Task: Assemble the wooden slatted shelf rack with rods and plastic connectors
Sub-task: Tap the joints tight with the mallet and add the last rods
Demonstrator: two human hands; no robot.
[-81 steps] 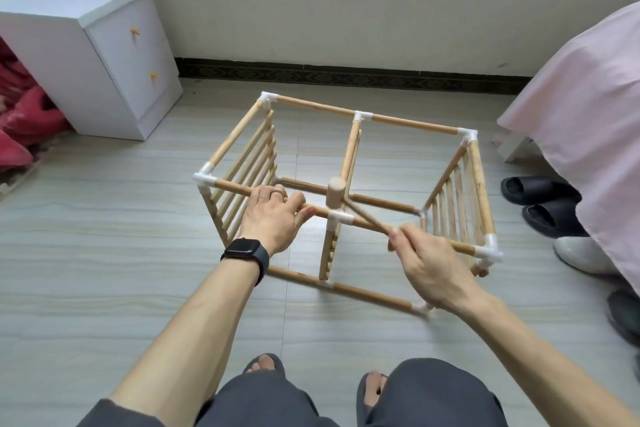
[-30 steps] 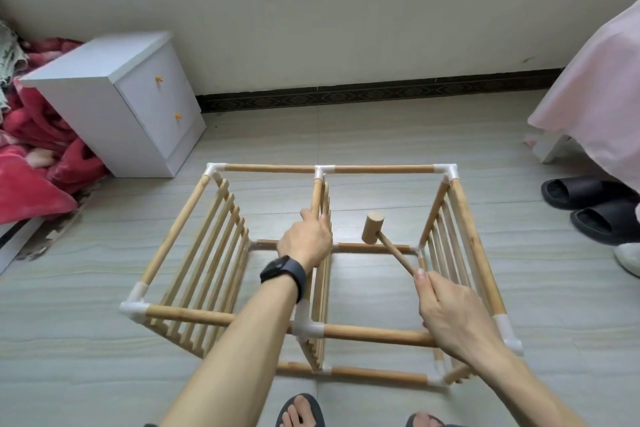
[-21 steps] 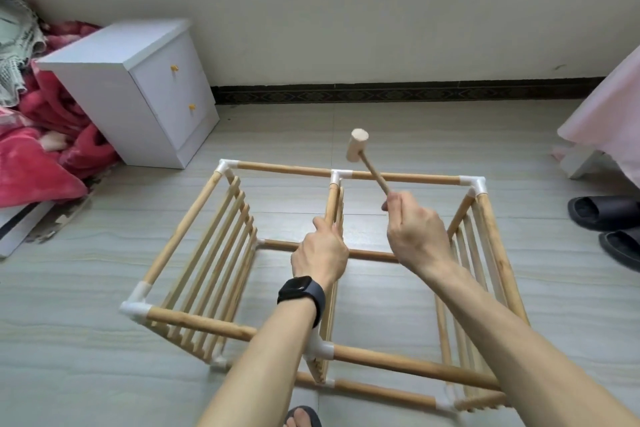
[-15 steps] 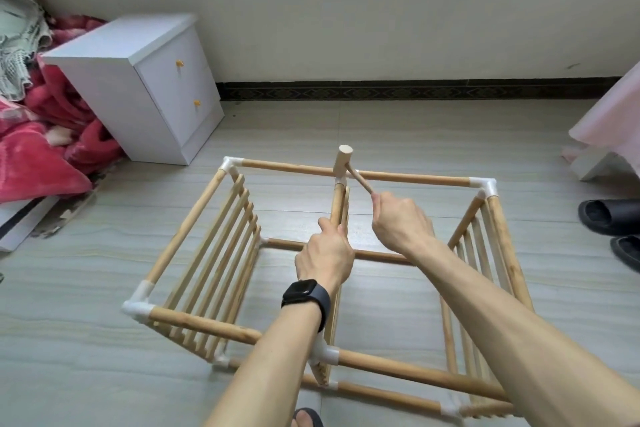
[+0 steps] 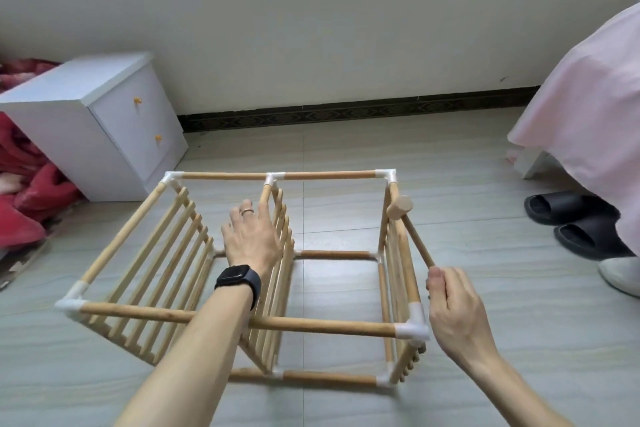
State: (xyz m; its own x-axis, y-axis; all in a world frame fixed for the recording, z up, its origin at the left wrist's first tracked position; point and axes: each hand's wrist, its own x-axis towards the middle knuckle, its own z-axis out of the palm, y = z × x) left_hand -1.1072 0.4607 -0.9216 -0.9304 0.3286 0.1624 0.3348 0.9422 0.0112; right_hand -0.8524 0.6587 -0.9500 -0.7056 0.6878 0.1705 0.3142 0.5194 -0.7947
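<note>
- The rack (image 5: 329, 324) lies on its side on the floor (image 5: 346, 406), right in front of the person, and looks to me close to finished.
- Three slatted panels are joined by rods (image 5: 228, 176) into one box-like frame: one at the rack's left end, one in its middle, one at its right end.
- White connectors (image 5: 412, 329) cap every corner I can see. The front middle joint is hidden behind the person's forearm.
- The left hand (image 5: 252, 236) is spread, fingers straight, holding nothing, at the top of the middle panel. I cannot tell whether it touches.
- The right hand (image 5: 453, 308) grips the end of a small wooden mallet (image 5: 400, 207) just beside the rack's right end. The mallet's head is right up against that panel's top rod, near the far corner.
- I see no loose parts, so I would guess what is left is knocking the joints tight and standing the rack upright.
- The floor is pale grey tile.
- A white cabinet (image 5: 104, 121) stands beyond the rack's left end, against a plain wall (image 5: 311, 28), with a red blanket (image 5: 20, 184) heaped further left.
- Off the rack's right end hangs a pink bedcover (image 5: 588, 114), with black slippers (image 5: 568, 218) below it.
</note>
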